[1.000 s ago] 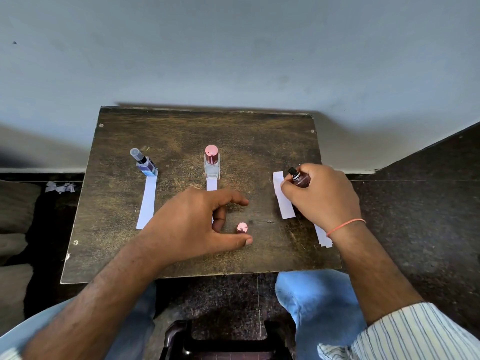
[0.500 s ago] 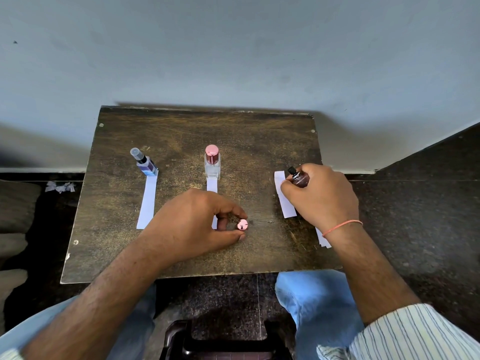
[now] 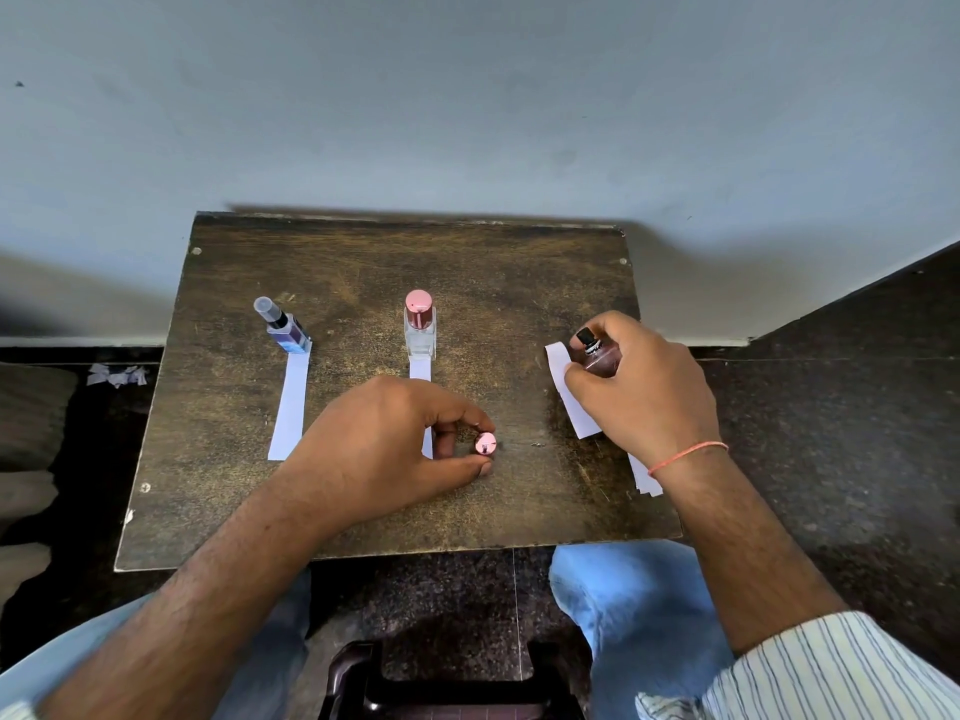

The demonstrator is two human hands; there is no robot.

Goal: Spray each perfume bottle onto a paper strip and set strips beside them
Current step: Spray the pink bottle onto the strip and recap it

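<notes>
The wooden board serves as reference. At its left rear stands a blue perfume bottle with a clear cap, upright; a paper strip lies directly in front of it, running toward the near edge. At centre rear stands a clear bottle with a pink cap, upright; a second strip lies in front of it, its middle hidden under the left hand. That hand rests on the board's centre, thumb and forefinger pinched around a small pink cap that sits on the surface. At the right side of the board, the right hand grips a dark reddish bottle, uncapped, black sprayer tilted toward the left rear. A third strip lies just left of this bottle, partly under the fingers. Further white paper shows at the board's right near edge, beneath the wrist. An orange thread band circles that wrist.
</notes>
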